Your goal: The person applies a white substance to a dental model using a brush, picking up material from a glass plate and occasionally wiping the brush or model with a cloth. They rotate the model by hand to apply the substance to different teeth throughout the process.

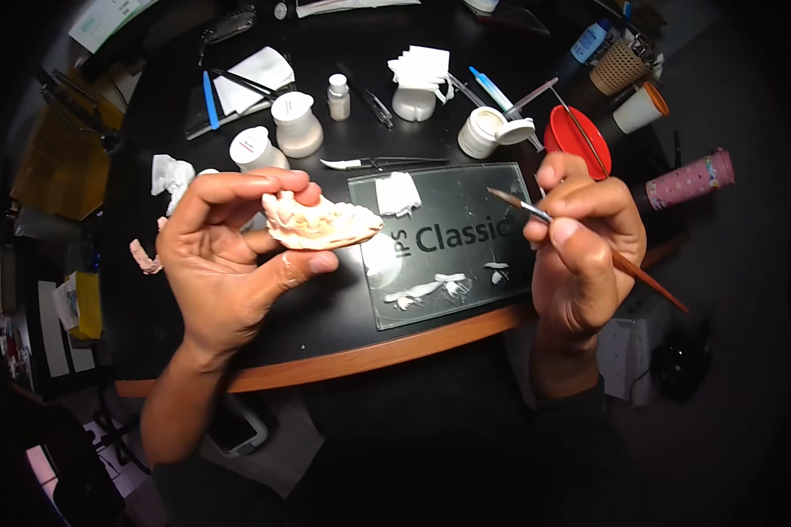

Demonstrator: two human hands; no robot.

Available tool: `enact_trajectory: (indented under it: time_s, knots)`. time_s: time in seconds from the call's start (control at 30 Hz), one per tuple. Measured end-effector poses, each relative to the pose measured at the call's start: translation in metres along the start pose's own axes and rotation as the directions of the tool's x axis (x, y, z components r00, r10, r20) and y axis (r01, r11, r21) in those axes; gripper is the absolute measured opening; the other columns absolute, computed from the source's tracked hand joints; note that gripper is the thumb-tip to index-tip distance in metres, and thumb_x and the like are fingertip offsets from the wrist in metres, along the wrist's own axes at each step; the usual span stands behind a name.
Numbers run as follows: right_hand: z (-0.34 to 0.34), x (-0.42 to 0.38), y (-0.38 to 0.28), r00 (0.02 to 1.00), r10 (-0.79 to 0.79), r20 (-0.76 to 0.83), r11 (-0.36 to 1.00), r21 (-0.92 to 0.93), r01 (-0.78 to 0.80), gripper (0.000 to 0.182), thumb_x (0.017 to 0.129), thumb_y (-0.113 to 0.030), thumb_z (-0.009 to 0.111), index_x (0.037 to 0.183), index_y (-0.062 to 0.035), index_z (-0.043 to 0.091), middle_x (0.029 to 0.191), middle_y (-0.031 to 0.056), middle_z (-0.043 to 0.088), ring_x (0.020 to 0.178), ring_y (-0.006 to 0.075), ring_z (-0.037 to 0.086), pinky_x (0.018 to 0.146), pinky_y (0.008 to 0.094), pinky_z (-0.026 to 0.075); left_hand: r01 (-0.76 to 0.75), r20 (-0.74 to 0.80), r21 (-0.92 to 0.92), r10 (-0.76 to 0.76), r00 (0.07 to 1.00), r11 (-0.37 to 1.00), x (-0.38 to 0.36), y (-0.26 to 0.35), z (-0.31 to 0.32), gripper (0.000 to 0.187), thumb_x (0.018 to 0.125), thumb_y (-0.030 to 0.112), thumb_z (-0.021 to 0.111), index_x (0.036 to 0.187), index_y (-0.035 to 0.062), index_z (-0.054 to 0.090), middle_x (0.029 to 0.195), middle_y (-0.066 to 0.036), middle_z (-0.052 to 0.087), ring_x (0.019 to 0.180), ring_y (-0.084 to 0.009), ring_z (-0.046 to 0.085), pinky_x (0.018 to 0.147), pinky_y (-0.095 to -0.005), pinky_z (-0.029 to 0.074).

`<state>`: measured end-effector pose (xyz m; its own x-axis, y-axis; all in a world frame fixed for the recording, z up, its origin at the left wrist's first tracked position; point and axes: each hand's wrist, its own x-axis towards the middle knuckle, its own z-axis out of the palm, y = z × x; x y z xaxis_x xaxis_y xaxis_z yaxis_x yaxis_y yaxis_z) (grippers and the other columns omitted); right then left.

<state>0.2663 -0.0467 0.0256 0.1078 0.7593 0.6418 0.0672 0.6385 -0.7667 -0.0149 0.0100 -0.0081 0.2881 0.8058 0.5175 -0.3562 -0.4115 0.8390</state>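
My left hand (228,255) grips a pale pinkish dental cast (321,221) between thumb and fingers, its toothed side partly showing. Between the fingers of my right hand (584,237) is a fine paintbrush (646,274) with a reddish-brown handle; its dark pointed tip is aimed left, apart from the cast. Beneath both hands lies a glass mixing slab (453,303) lettered "IPS Classic". White paste (413,294) is smeared in patches along its near side, and a folded white tissue (398,193) rests at its far left corner.
Beyond the slab stand white jars (297,125), a small bottle (338,97), an open white jar (481,132) and a red bowl (578,140). A carving knife (382,162) lies behind the slab. A pink tumbler (690,178) is at right. The table's wooden edge (325,358) runs nearest me.
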Motion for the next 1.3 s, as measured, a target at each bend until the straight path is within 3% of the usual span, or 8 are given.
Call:
enact_trajectory:
  time_s: [0.07,0.13,0.27,0.37,0.73,0.83,1.3]
  knots:
    - [-0.015,-0.024,-0.001,0.998,0.068,0.017,0.993,-0.101,-0.066,0.008,0.078,0.000,0.060,0.085,0.0014,0.063,0.070,0.0084,0.064,0.089,0.0189,0.055,0.087,0.0323,0.047,-0.015,0.013,0.002,0.015,1.000,1.000,-0.001,0.000,0.001,0.054,0.070,-0.018,0.080,0.116,-0.0067,0.054,0.118,-0.024,0.063,0.112,-0.0286,0.067,0.091,-0.0408,0.064]
    - [-0.024,-0.043,0.005,0.993,0.052,0.103,0.974,-0.225,-0.027,0.006,0.075,0.000,0.064,0.081,-0.0007,0.064,0.065,0.0045,0.064,0.084,0.0193,0.052,0.081,0.0339,0.044,-0.032,0.024,0.026,0.031,0.999,0.999,0.000,0.000,0.000,0.055,0.070,-0.019,0.080,0.116,-0.0065,0.054,0.118,-0.024,0.063,0.113,-0.0288,0.067,0.091,-0.0409,0.064]
    - [-0.025,-0.074,0.008,0.994,0.038,0.106,0.914,-0.405,0.008,0.005,0.066,-0.002,0.068,0.070,-0.0021,0.065,0.063,0.0054,0.064,0.071,0.0211,0.054,0.070,0.0317,0.046,-0.043,0.024,0.031,0.042,0.999,0.999,0.000,-0.002,-0.001,0.055,0.070,-0.018,0.081,0.117,-0.0060,0.055,0.120,-0.024,0.062,0.113,-0.0288,0.067,0.092,-0.0413,0.063]
    - [-0.021,-0.079,0.008,0.990,0.030,0.140,0.885,-0.463,0.039,0.006,0.065,-0.002,0.069,0.071,-0.0036,0.066,0.063,0.0044,0.065,0.071,0.0210,0.054,0.071,0.0318,0.046,-0.071,0.037,0.065,0.069,0.997,0.995,0.000,-0.004,-0.004,0.056,0.071,-0.017,0.081,0.119,-0.0065,0.054,0.120,-0.025,0.062,0.114,-0.0290,0.066,0.094,-0.0418,0.063]
    - [-0.014,-0.079,0.011,0.978,0.057,0.201,0.862,-0.504,0.053,0.009,0.067,0.000,0.068,0.074,-0.0052,0.066,0.063,0.0046,0.067,0.073,0.0196,0.052,0.073,0.0332,0.043,-0.078,0.049,0.053,0.076,0.996,0.996,-0.001,-0.004,-0.003,0.057,0.072,-0.015,0.081,0.120,-0.0081,0.053,0.121,-0.026,0.061,0.114,-0.0294,0.066,0.094,-0.0418,0.062]
    - [-0.015,-0.077,0.012,0.986,0.028,0.164,0.862,-0.503,0.059,0.010,0.062,-0.003,0.071,0.070,-0.0061,0.067,0.060,0.0023,0.063,0.072,0.0200,0.054,0.064,0.0288,0.045,-0.086,0.051,0.048,0.083,0.995,0.995,0.000,-0.004,-0.002,0.057,0.071,-0.016,0.081,0.120,-0.0081,0.053,0.121,-0.026,0.061,0.114,-0.0295,0.066,0.094,-0.0420,0.062]
    - [-0.012,-0.076,0.012,0.985,0.039,0.167,0.867,-0.496,0.050,0.009,0.062,-0.003,0.070,0.069,-0.0053,0.066,0.060,0.0023,0.064,0.069,0.0187,0.053,0.063,0.0286,0.044,-0.083,0.058,0.058,0.080,0.995,0.995,0.000,-0.003,-0.001,0.056,0.071,-0.016,0.081,0.120,-0.0078,0.053,0.120,-0.026,0.062,0.113,-0.0297,0.066,0.092,-0.0412,0.063]
